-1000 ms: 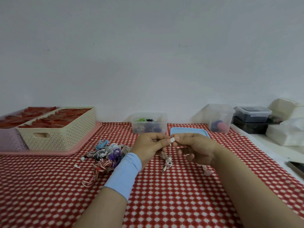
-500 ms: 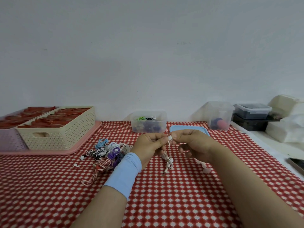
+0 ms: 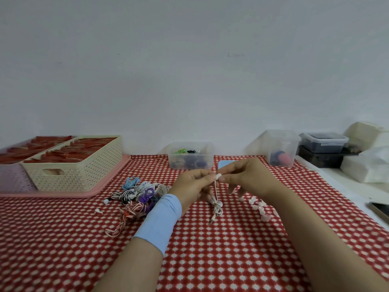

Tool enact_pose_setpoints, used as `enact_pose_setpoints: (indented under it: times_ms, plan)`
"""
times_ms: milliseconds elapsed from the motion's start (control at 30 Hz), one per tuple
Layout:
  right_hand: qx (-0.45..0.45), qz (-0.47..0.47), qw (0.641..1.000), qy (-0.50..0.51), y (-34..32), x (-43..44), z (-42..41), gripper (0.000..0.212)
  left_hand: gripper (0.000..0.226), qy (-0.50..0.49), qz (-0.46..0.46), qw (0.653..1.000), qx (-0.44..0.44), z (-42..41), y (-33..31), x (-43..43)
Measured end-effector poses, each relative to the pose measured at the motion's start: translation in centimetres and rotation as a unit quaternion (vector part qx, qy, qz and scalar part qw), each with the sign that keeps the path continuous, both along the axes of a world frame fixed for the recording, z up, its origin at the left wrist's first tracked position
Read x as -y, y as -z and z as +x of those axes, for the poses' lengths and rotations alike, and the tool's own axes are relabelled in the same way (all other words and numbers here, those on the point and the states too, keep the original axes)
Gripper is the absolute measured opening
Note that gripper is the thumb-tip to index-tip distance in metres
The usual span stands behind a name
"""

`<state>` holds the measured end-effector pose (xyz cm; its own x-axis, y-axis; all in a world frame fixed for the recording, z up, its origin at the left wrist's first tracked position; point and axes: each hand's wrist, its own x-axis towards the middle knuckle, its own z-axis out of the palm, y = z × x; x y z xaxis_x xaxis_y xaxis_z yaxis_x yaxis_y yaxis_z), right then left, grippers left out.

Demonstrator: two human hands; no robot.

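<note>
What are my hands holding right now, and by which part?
A white earphone: left hand and right hand both pinch its earbud end, the rest dangling below.

No legible text anywhere

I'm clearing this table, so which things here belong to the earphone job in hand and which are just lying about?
In the job: left hand and right hand, both pinching the white earphone; pile of coiled earphones beside them; loose ear tips; probably the clear tub of earphones.
Lying about: cream basket; tall clear tub; dark lidded boxes; phone.
</note>
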<state>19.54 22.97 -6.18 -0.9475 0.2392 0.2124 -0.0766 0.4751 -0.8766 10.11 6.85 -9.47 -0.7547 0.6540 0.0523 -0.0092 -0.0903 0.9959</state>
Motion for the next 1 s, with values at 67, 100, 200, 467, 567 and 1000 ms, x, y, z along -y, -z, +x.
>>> enact_pose_setpoints:
  times_ms: [67,100,200,467,567,1000]
  plan:
    - [-0.020,0.002,1.000,-0.001,0.12,-0.02,-0.06,0.019,0.012,-0.005,-0.002,1.000,-0.001,-0.07,-0.12,0.02]
    - [-0.030,0.010,1.000,-0.001,0.16,-0.01,-0.11,0.019,0.012,-0.007,-0.003,1.000,-0.002,-0.11,-0.20,0.07]
    - [-0.043,0.055,0.998,0.006,0.20,0.03,-0.27,0.011,0.015,-0.015,-0.013,1.000,0.000,-0.03,-0.36,-0.02]
    - [-0.061,0.054,0.997,0.004,-0.06,0.46,0.08,0.012,0.012,-0.014,-0.009,1.000,0.001,0.22,-0.32,0.12]
    - [-0.063,0.030,0.998,0.003,-0.01,0.61,0.02,0.009,0.013,-0.020,-0.009,1.000,-0.020,0.17,-0.21,0.05]
    - [0.098,-0.226,0.966,-0.083,0.63,-0.01,0.11,0.020,0.015,0.049,0.009,0.999,-0.021,0.17,-0.57,0.73]
